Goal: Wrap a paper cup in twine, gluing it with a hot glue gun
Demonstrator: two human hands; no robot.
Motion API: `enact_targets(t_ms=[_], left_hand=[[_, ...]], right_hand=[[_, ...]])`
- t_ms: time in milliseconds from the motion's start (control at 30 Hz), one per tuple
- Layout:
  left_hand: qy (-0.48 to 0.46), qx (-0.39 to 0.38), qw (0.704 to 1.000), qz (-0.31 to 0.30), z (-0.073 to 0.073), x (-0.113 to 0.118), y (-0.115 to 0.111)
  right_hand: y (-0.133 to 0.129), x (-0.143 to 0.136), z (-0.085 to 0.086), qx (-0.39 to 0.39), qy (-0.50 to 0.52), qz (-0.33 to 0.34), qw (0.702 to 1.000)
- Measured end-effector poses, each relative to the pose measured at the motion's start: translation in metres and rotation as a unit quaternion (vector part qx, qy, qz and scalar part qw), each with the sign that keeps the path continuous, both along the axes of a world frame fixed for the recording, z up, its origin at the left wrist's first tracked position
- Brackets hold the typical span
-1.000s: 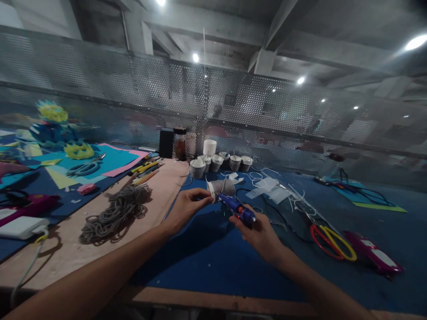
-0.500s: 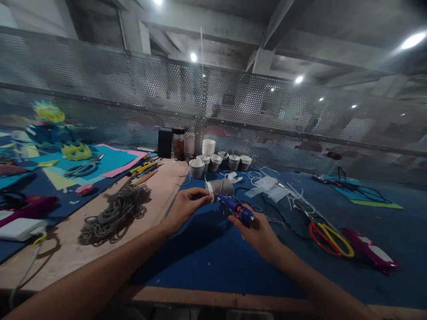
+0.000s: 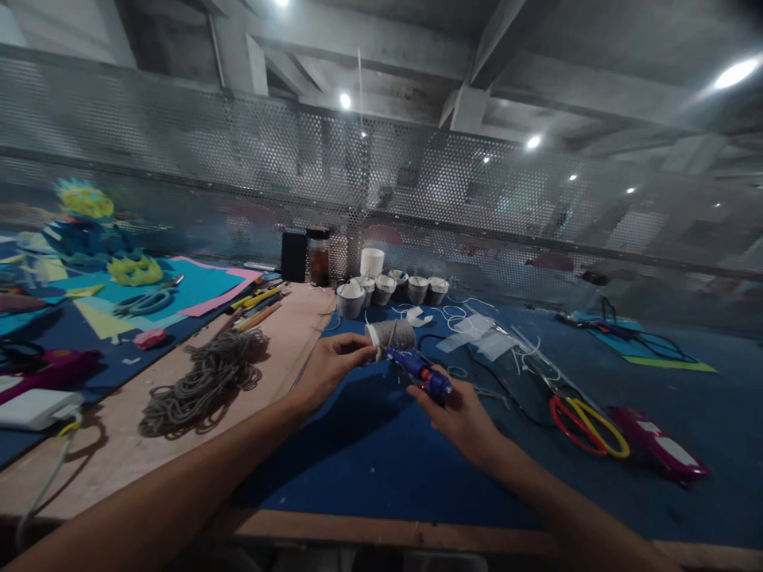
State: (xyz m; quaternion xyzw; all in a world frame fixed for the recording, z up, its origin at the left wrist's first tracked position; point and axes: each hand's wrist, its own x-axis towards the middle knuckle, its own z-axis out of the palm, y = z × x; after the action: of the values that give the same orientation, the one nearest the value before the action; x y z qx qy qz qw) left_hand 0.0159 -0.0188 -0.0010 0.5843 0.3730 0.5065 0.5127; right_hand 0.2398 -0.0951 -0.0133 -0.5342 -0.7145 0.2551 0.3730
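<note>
Between the thumb and fingers of my left hand (image 3: 334, 367) is the white rim of a paper cup (image 3: 393, 335), tipped on its side and wrapped in grey cord. My right hand (image 3: 462, 413) is closed around a blue glue gun (image 3: 420, 372) with a red part and a small red light. The gun's nozzle points left and is at or very near the cup's rim; exact contact cannot be made out. A dark cable (image 3: 506, 397) runs behind my right hand across the blue mat (image 3: 369, 477).
Several cord-wrapped cups (image 3: 350, 300) stand at the back by a stack of white cups (image 3: 373, 262) and a jar (image 3: 318, 258). Grey cord (image 3: 203, 381) lies in a heap at left. Red-and-yellow-handled scissors (image 3: 587, 425) and a purple device (image 3: 659, 445) lie at right.
The cup has shifted very slightly left in the picture, along with most of the scene. Both hands keep their hold, and the glue gun stays at the rim.
</note>
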Motion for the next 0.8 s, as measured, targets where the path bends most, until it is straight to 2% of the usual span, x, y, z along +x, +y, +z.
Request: enact_targets(t_ms=[367, 600, 800], left_hand=[[-0.023, -0.012, 0.999, -0.022, -0.0027, -0.0026, 0.0012], [-0.03, -0.024, 0.999, -0.014, -0.0065, -0.0044, 0.0053], [-0.034, -0.035, 0.999, -0.005, -0.0053, -0.0058, 0.0061]], right_hand=[[-0.0003, -0.0009, 0.0021, -0.002, -0.017, -0.001, 1.0], [0.0009, -0.0021, -0.0027, 0.02, -0.02, -0.009, 1.0], [0.0018, -0.0001, -0.0037, 0.001, -0.041, -0.006, 0.999]])
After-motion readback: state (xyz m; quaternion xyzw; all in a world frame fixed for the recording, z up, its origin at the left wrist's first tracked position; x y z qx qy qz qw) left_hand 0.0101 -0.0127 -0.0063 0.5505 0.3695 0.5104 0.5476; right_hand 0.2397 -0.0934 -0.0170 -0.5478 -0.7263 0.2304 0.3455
